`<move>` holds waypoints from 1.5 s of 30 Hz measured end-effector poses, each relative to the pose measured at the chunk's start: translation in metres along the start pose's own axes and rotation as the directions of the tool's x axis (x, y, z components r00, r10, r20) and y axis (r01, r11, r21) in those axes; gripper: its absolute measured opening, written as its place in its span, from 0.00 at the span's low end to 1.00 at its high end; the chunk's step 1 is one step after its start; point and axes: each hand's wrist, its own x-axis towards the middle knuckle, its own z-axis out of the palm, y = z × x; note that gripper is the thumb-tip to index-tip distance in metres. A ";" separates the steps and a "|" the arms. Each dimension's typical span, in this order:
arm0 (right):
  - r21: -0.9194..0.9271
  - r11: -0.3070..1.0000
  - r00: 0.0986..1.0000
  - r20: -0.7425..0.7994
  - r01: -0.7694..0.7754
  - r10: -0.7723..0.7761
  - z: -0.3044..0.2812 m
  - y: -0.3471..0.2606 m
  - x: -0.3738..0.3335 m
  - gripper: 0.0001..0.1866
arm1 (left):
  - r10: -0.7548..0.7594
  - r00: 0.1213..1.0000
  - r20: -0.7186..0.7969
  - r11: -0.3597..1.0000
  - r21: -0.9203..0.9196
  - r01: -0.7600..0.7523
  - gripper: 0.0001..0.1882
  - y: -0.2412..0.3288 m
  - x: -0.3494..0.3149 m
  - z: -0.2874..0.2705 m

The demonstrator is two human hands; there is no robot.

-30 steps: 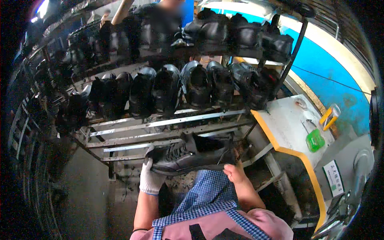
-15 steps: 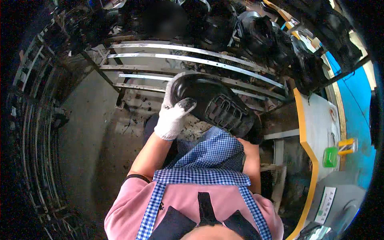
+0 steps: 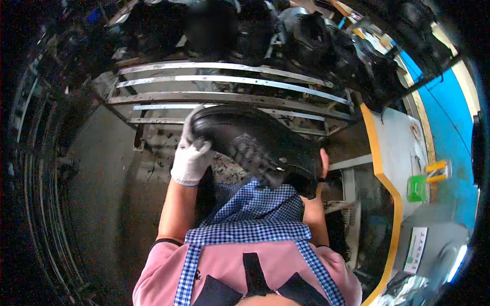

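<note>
A black lace-up boot [image 3: 265, 135] lies across in front of my chest, its rounded toe to the left and its lacing turned toward me. My left hand [image 3: 189, 160], in a white knitted glove with dark stains at the thumb, is closed round the toe end. At the other end, by the boot's shaft, my right hand [image 3: 324, 163] grips the edge. Only part of its bare fingers shows; the boot hides the rest. Motion blurs the laces.
Ahead stands a metal rack with pale bars [image 3: 229, 81], with dark shoes [image 3: 306, 33] crowded above it. To the right is a white panel with a yellow edge [image 3: 380, 168], near a green holder [image 3: 416, 188]. More rack bars [image 3: 38, 204] run along the left.
The boot and both hands have shifted left and slightly nearer to me. The boot has tilted, and some of my right hand's fingers now show beside its shaft.
</note>
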 end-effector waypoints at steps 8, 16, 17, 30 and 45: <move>-0.990 0.138 0.989 -0.041 -0.021 -0.143 -0.038 -0.020 -0.012 0.47 | -0.082 0.996 0.028 0.980 -0.179 0.086 0.43 -0.019 0.006 -0.035; -0.935 0.165 0.949 0.303 0.314 -0.088 0.019 -0.011 0.027 0.54 | -0.445 0.896 -0.018 0.877 -0.211 0.431 0.24 -0.079 -0.013 -0.072; -0.952 0.117 0.958 0.271 0.282 -0.098 0.018 -0.014 0.029 0.53 | -0.544 0.839 -0.030 0.828 -0.179 0.531 0.24 -0.072 -0.019 -0.059; -0.873 0.457 0.970 0.068 0.171 -0.235 0.037 0.003 0.035 0.44 | -0.495 0.868 -0.040 0.844 0.217 0.491 0.21 -0.077 -0.036 -0.058; -0.892 -0.173 0.909 0.409 0.418 0.085 0.062 0.005 0.041 0.21 | -0.213 0.950 0.227 0.939 0.315 0.136 0.14 -0.010 -0.026 0.043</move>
